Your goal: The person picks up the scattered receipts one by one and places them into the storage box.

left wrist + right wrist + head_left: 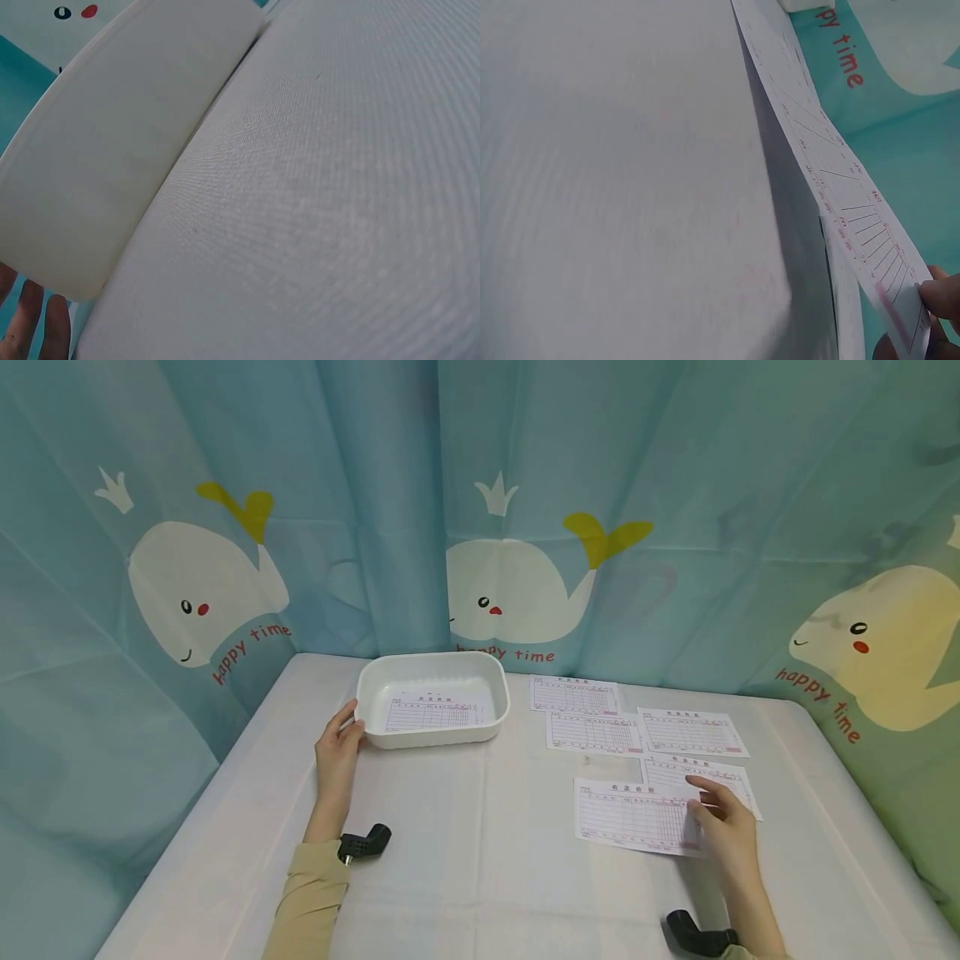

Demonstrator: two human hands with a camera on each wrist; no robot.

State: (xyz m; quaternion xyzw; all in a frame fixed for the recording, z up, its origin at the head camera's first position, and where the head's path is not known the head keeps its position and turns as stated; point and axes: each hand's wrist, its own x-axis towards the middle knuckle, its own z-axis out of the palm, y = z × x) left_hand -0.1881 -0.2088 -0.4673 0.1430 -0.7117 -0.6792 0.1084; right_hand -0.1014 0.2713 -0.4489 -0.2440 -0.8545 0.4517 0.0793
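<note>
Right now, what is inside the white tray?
Inside the white tray lies at least one ruled paper slip, printed side up; whatever may be beneath it is covered.

the left arm (309, 893) reaches farther forward than the right, leaning slightly inward. the left hand (340, 748) points ahead, its fingers (55, 326) nearly straight and a little apart. the right forearm (753, 906) slants inward; the right hand (727, 827) turns leftward, its thumb (702, 815) and fingertips bent into a pinch. the hands are well apart.
</note>
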